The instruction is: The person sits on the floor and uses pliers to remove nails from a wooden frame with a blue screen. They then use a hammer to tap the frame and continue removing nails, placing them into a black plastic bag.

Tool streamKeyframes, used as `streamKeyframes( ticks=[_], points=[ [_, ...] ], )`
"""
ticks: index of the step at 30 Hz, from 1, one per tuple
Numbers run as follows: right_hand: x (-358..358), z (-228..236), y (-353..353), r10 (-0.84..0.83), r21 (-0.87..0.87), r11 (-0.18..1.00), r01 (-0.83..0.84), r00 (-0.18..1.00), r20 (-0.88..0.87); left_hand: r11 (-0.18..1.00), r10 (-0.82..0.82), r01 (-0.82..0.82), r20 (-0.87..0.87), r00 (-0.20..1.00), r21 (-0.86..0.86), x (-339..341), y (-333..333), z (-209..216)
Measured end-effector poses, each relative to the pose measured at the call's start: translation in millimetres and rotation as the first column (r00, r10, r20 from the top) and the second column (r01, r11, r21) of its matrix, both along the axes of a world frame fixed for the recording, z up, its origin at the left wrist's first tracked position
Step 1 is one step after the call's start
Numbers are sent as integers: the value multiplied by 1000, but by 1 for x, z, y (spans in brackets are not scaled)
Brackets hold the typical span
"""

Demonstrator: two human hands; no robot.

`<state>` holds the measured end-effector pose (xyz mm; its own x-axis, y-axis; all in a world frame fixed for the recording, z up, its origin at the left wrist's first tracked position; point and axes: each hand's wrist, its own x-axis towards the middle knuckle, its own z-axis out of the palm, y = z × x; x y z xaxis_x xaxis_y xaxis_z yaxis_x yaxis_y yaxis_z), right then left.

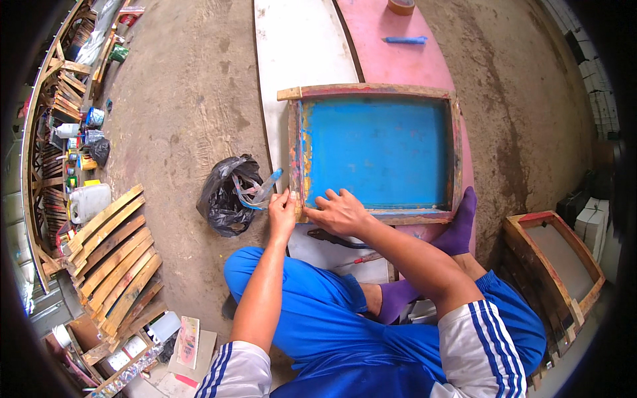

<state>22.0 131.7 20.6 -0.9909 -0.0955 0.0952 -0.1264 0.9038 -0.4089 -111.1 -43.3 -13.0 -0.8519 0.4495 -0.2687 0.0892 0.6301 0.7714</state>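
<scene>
A wooden screen-printing frame (290,146) with blue mesh (378,152) lies before me, its wood stained with paint. At its near left corner, my left hand (282,211) has thumb and fingers pinched together; whatever is between them is too small to make out. My right hand (342,213) is on the frame's near edge, fingers apart, the index fingertip touching the same corner. Just left of my left hand, crumpled strips of bluish clear tape (255,197) rest on a black plastic bag (225,202).
White (292,40) and pink (398,63) boards lie under the frame, with a tape roll (401,6) and blue cutter (405,40) beyond. A red-handled tool (361,259) lies by my legs. Wooden slats (119,265) are stacked left; another frame (557,245) leans right.
</scene>
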Motion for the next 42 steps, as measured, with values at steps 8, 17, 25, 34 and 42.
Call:
streamKeyframes(
  ticks=[8,17,25,34,42],
  points=[
    [-14,-19,-4,24,10,1000,-23,994,-102,1000,12,-12,47,999,-3,1,5,14],
    [-21,0,-8,-298,-294,899,324,946,130,997,33,-34,16,999,68,3,1,2],
    [-43,13,-15,-260,-368,747,554,753,605,997,55,-56,34,998,44,1,3,-1],
    [-40,6,-30,-311,-305,819,486,823,475,997,49,-50,28,998,53,0,4,3],
    [-35,-5,-14,-181,-318,893,319,900,395,998,45,-46,31,999,33,1,6,7]
  ],
)
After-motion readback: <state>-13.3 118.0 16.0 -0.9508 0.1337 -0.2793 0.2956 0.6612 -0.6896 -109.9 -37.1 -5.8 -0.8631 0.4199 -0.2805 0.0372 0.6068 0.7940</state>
